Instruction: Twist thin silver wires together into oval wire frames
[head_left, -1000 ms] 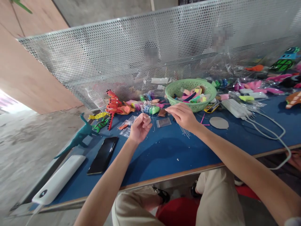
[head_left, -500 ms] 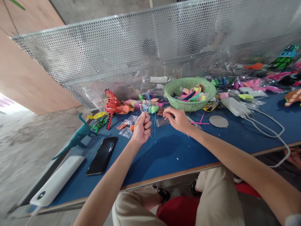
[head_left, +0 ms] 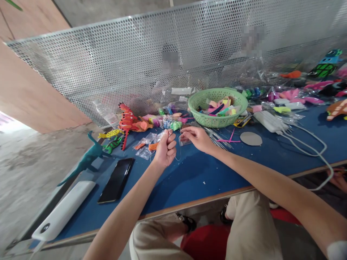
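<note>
My left hand (head_left: 166, 148) is curled into a fist above the blue table (head_left: 195, 173), pinching a thin clear thread (head_left: 178, 153) that hangs in a loop below it. Close to its right, my right hand (head_left: 195, 138) has its fingers pinched together at the other end of the thread, just over a small clear packet (head_left: 185, 142). A bundle of thin wires (head_left: 217, 136) lies on the table behind my right wrist. What else the fingers hold is too small to tell.
A green basket (head_left: 217, 97) of coloured foam pieces stands behind my hands. Small clear bags (head_left: 145, 147), foam dinosaurs (head_left: 127, 121) and a teal dinosaur (head_left: 86, 159) lie at the left. A black phone (head_left: 116, 179), white power banks (head_left: 63, 209) (head_left: 268, 121), a grey disc (head_left: 251, 138) and a perforated metal screen (head_left: 135, 61) are around.
My right hand has moved left, from in front of the basket to close beside my left hand. My left hand has closed from loosely curled into a fist.
</note>
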`<state>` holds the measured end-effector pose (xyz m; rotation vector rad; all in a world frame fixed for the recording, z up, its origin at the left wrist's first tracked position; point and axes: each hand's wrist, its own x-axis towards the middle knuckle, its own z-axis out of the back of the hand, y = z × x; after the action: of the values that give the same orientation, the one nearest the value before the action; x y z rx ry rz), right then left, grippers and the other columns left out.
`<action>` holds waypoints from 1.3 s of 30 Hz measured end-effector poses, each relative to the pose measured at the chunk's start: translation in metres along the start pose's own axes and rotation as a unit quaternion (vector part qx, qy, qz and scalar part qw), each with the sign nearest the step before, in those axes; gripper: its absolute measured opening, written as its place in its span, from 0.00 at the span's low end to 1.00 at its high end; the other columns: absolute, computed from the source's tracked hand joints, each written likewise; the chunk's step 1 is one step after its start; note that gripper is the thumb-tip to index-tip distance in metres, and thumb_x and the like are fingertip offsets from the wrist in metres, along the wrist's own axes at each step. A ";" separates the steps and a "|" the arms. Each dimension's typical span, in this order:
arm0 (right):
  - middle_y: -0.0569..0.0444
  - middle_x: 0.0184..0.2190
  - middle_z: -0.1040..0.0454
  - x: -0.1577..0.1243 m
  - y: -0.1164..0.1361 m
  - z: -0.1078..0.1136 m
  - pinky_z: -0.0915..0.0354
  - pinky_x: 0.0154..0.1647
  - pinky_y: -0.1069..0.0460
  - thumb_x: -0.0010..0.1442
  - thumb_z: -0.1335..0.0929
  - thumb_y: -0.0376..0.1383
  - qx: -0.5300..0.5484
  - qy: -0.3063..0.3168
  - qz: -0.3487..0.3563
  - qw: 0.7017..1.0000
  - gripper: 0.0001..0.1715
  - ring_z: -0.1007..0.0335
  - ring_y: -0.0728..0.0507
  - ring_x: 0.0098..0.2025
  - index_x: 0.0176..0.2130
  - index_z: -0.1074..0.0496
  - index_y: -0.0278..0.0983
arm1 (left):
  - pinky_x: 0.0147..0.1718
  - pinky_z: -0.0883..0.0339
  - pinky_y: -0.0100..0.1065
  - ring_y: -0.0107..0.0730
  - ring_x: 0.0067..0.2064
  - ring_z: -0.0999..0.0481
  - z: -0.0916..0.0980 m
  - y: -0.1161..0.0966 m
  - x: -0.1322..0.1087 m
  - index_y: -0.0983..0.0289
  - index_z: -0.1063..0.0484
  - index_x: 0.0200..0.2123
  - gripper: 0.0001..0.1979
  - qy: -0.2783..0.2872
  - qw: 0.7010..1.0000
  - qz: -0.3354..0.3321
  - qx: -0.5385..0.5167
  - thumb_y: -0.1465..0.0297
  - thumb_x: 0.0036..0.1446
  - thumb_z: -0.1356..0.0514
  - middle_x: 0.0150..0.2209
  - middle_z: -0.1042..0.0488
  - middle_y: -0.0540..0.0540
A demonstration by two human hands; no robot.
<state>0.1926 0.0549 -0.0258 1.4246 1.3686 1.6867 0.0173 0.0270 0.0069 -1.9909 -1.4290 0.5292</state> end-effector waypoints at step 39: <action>0.53 0.29 0.21 -0.010 0.022 0.003 0.28 0.37 0.50 0.60 0.28 0.44 -0.113 0.037 0.050 0.992 0.13 0.23 0.44 0.31 0.40 0.20 0.38 | 0.16 0.50 0.25 0.22 0.20 0.43 0.008 0.010 0.003 0.62 0.25 0.39 0.07 -0.155 0.891 -0.208 0.374 0.65 0.61 0.38 0.26 0.33 0.47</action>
<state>0.2024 0.0398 -0.0101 1.3310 1.1191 1.9090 0.0198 0.0302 -0.0057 -0.9878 -1.4706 1.0384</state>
